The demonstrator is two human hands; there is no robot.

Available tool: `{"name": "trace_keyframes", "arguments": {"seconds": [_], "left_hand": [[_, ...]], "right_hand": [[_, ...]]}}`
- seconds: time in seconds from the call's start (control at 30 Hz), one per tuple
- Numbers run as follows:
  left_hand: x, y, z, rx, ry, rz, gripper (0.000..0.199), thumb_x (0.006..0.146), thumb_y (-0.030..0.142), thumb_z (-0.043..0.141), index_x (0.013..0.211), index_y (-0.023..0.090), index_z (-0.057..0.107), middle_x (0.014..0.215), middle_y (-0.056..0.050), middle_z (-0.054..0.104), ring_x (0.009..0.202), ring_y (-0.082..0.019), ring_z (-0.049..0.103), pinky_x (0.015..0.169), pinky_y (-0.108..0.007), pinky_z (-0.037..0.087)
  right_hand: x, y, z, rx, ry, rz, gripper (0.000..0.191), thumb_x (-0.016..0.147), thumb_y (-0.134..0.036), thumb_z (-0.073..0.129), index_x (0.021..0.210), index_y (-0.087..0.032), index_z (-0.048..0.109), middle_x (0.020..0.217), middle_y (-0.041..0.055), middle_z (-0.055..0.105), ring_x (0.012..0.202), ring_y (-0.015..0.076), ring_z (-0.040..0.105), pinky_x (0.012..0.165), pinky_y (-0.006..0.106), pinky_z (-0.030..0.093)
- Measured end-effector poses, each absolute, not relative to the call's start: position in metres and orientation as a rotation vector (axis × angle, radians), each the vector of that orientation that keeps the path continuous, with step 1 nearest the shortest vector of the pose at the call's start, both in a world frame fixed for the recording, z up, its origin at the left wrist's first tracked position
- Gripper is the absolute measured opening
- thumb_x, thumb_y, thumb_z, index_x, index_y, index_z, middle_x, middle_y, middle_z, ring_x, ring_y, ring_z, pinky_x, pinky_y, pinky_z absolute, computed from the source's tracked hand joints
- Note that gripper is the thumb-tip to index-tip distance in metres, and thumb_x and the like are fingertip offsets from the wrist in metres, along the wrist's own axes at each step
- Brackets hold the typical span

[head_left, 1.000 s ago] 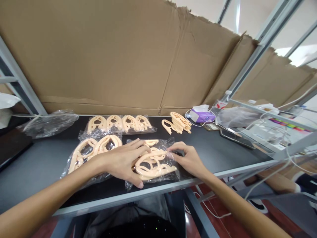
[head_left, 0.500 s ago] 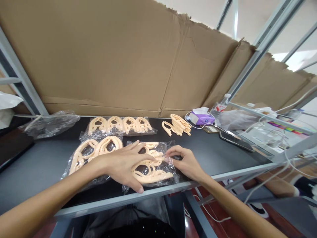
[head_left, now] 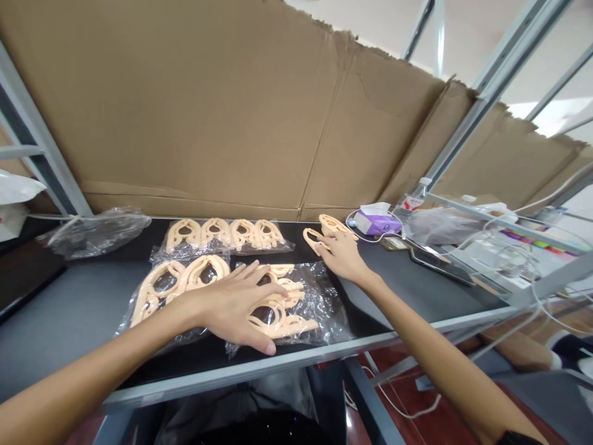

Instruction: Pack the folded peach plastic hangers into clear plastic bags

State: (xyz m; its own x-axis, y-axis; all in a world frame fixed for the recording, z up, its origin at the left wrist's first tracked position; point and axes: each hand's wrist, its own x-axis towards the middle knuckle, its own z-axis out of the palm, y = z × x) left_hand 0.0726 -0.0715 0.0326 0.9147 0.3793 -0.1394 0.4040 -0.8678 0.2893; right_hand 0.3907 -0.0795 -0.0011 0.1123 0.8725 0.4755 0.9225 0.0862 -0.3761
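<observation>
My left hand lies flat with spread fingers on a clear plastic bag. Inside that bag are beige folding hangers, partly covered by the hand. Farther back, my right hand reaches over loose beige hangers, its thumb and fingertips apart at the nearest hanger. Part of this pile is hidden beneath the hand. Beside my left forearm lies another bagged set of hangers.
A bagged row of hangers lies at the back. Crumpled plastic is at left. A purple tissue pack, a bottle, a dark tablet-like device and cables are at right. Cardboard walls the back; a metal rail edges the front.
My right hand has left the bag's right edge and moved back to the loose hangers. The bag's right end now lies spread flatter. My left hand stays nearly still.
</observation>
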Motion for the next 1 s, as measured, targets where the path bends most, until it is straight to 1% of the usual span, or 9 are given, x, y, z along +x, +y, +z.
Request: {"name": "trace_keyframes", "arguments": {"seconds": [0.07,0.2,0.37,0.43,0.57,0.67,0.77,0.9,1.0], "left_hand": [[0.072,-0.072,0.033,2.765,0.588,-0.118,0.096,0.071,0.074,0.071,0.153,0.038,0.039,0.164,-0.013,0.026,0.148,-0.050,0.020,0.112,-0.069,0.026],[0.072,-0.071,0.033,2.764,0.573,-0.126,0.096,0.071,0.075,0.070,0.153,0.037,0.039,0.165,-0.013,0.025,0.149,-0.050,0.020,0.112,-0.069,0.025],[0.073,-0.070,0.032,2.742,0.598,-0.133,0.098,0.069,0.073,0.072,0.154,0.037,0.038,0.166,-0.013,0.022,0.150,-0.049,0.015,0.113,-0.070,0.023],[0.073,-0.070,0.033,2.739,0.603,-0.144,0.097,0.070,0.072,0.073,0.154,0.038,0.038,0.167,-0.013,0.020,0.150,-0.049,0.014,0.114,-0.070,0.022],[0.073,-0.072,0.037,2.738,0.598,-0.153,0.098,0.070,0.074,0.072,0.154,0.038,0.037,0.167,-0.013,0.019,0.150,-0.049,0.014,0.114,-0.070,0.022],[0.074,-0.072,0.038,2.729,0.619,-0.193,0.098,0.071,0.075,0.071,0.155,0.037,0.037,0.168,-0.014,0.016,0.151,-0.050,0.008,0.114,-0.071,0.021],[0.073,-0.072,0.038,2.735,0.617,-0.183,0.096,0.072,0.075,0.070,0.154,0.038,0.038,0.167,-0.014,0.018,0.151,-0.050,0.009,0.114,-0.071,0.021],[0.072,-0.072,0.038,2.763,0.590,-0.137,0.092,0.072,0.074,0.071,0.152,0.037,0.042,0.165,-0.013,0.025,0.149,-0.050,0.018,0.112,-0.069,0.028],[0.072,-0.071,0.041,2.773,0.563,-0.112,0.093,0.075,0.075,0.067,0.153,0.033,0.040,0.162,-0.013,0.032,0.147,-0.048,0.025,0.112,-0.064,0.033]], "right_hand": [[0.391,-0.072,-0.011,-1.820,-1.792,-0.126,0.025,0.089,-0.037,0.062,0.100,-0.023,0.080,0.119,0.0140,0.070,0.122,0.0361,0.053,0.108,0.061,0.033],[0.391,-0.088,-0.024,-1.877,-1.834,-0.151,0.026,0.090,-0.042,0.061,0.097,-0.028,0.080,0.119,0.0121,0.069,0.120,0.0376,0.052,0.103,0.063,0.035],[0.397,-0.124,-0.024,-1.810,-1.864,-0.188,0.026,0.091,-0.045,0.060,0.089,-0.026,0.077,0.116,0.0100,0.069,0.116,0.0319,0.056,0.100,0.053,0.041],[0.399,-0.130,-0.023,-1.798,-1.846,-0.180,0.027,0.087,-0.049,0.064,0.094,-0.025,0.075,0.119,0.0104,0.068,0.118,0.0319,0.056,0.100,0.052,0.041],[0.403,-0.130,-0.019,-1.977,-1.804,-0.008,0.048,0.080,-0.058,0.069,0.115,-0.025,0.070,0.127,0.0118,0.068,0.123,0.0360,0.056,0.103,0.058,0.039],[0.408,-0.138,-0.016,-2.014,-1.823,0.096,0.049,0.083,-0.059,0.065,0.119,-0.026,0.069,0.131,0.0119,0.068,0.123,0.0360,0.058,0.106,0.061,0.037],[0.415,-0.156,-0.014,-1.979,-1.854,0.103,0.049,0.079,-0.057,0.071,0.118,-0.028,0.070,0.134,0.0105,0.068,0.125,0.0374,0.059,0.106,0.063,0.038],[0.423,-0.179,-0.011,-1.936,-1.817,0.087,0.039,0.078,-0.050,0.073,0.110,-0.028,0.073,0.119,0.0078,0.075,0.111,0.0345,0.067,0.098,0.055,0.048],[0.430,-0.193,-0.006,-1.942,-1.746,0.091,0.037,0.074,-0.047,0.075,0.106,-0.028,0.073,0.110,0.0060,0.077,0.100,0.0321,0.071,0.090,0.048,0.055]]}}
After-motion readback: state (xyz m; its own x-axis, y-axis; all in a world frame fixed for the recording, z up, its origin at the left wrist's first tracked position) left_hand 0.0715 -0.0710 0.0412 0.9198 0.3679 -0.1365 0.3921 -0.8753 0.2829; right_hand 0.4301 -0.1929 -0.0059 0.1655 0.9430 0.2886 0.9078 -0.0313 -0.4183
